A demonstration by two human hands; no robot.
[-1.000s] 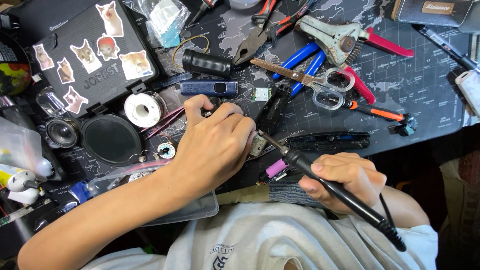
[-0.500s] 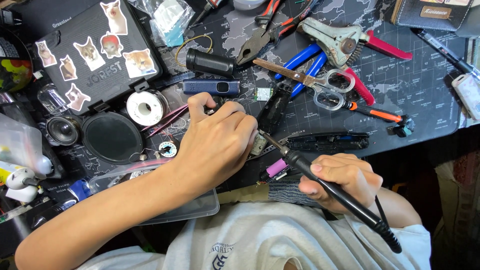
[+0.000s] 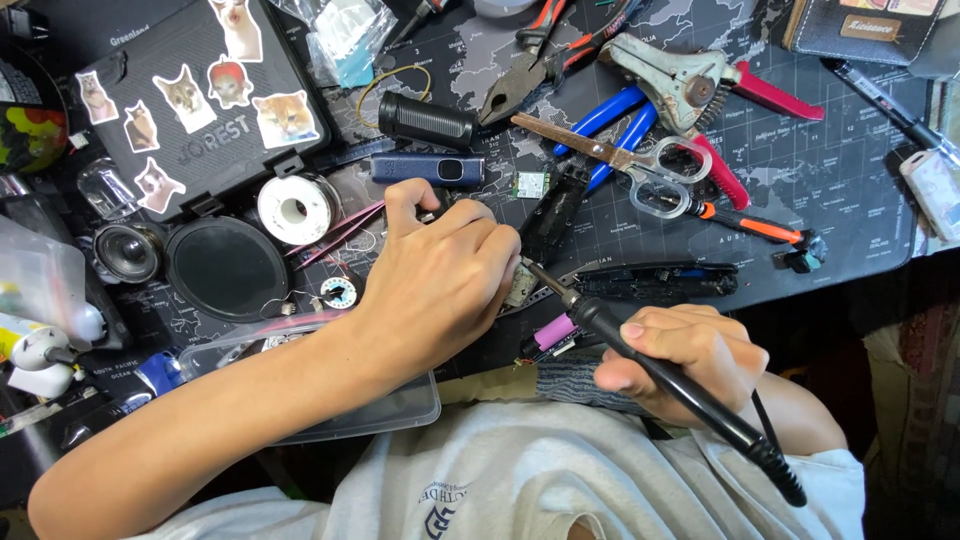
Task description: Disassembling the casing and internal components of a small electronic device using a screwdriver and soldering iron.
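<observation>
Our right hand (image 3: 690, 355) has a closed grip on the black soldering iron (image 3: 660, 375), held like a pen, tip pointing far-left at a small board (image 3: 518, 285) at the near edge of the bench mat (image 3: 860, 170). Our left hand (image 3: 435, 285) lies curled over the work, fingers bent down. We cannot tell what it pinches, since the fingertips are hidden under the knuckles. The board peeks out just right of that hand, touching or nearly touching the iron tip. A purple cylindrical cell (image 3: 555, 332) sits just near of the tip, beside the iron's handle.

Clutter around it:
- A long black casing (image 3: 655, 282) is just right of the tip.
- Another black casing half (image 3: 555, 212) is just far of it.
- A small green module (image 3: 530, 184) is beyond that.
- Scissors (image 3: 610, 160), blue-handled pliers (image 3: 610, 120) and a red-handled wire stripper (image 3: 700, 90) are far right.
- An orange-handled screwdriver (image 3: 750, 225) is right of the scissors.
- A solder spool (image 3: 295, 208), pink tweezers (image 3: 335, 228) and a round black lid (image 3: 227, 268) are left of the left hand.
- A black tool case with cat stickers (image 3: 190, 100) is far left.
- A clear plastic tray (image 3: 400, 410) lies under the left forearm.

Versus half a second ago, both hands and the iron keep the same pose and the tip stays on the same spot. The only change is a slight shift in the view.
</observation>
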